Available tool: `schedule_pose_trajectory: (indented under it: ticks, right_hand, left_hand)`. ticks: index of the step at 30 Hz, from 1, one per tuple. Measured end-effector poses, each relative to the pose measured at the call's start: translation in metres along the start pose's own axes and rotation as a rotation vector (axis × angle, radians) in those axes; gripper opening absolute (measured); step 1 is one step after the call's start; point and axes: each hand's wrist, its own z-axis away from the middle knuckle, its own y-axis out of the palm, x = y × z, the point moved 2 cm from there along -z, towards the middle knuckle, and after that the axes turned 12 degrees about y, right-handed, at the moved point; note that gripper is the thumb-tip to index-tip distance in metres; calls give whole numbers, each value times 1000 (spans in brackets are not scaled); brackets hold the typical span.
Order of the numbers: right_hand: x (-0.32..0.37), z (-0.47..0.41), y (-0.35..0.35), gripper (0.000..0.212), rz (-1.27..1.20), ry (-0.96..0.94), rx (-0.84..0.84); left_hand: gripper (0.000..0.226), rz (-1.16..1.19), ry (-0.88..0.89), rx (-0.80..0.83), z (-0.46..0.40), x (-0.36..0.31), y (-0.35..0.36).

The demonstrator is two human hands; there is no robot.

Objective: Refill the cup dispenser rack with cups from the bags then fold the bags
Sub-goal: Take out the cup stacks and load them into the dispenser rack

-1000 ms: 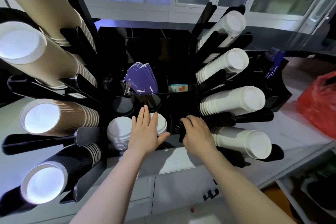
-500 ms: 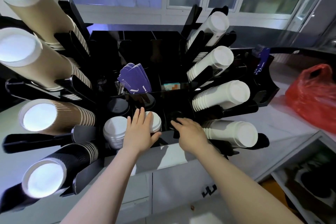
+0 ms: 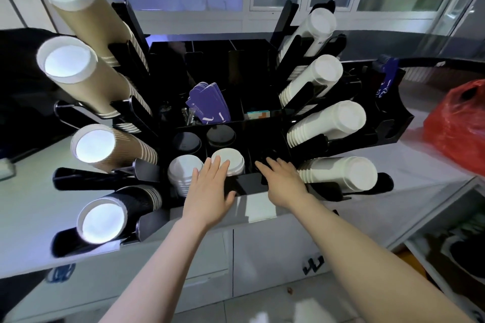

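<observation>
Head view: we note the left hand (image 3: 210, 186) flat, fingers together and extended, fingertips resting on a white stack of lids (image 3: 228, 164) in the front well of the black plastic cup dispenser rack (image 3: 252, 183); it grips nothing. The right hand (image 3: 283, 181) lies palm-down, fingers loosely spread over a dark compartment, holding nothing. The rack stands on a pale grey countertop (image 3: 31, 207) below windows. We count four brown and black paper cup stacks (image 3: 110, 149) left, five white cup stacks (image 3: 338, 176) right. A red plastic bag (image 3: 462, 126) sits far right.
</observation>
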Motion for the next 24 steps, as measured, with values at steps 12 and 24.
schedule_pose_trajectory:
  ticks: [12,24]
  right_hand:
    - [7,1,-24,70,-319,-62,-8]
    - [-16,50,-166,38,-886,-392,-363]
  left_hand:
    - [69,-17,-157,-10,14,-24,-4]
    - [73,-27,-92,-460,-32,-112,-108]
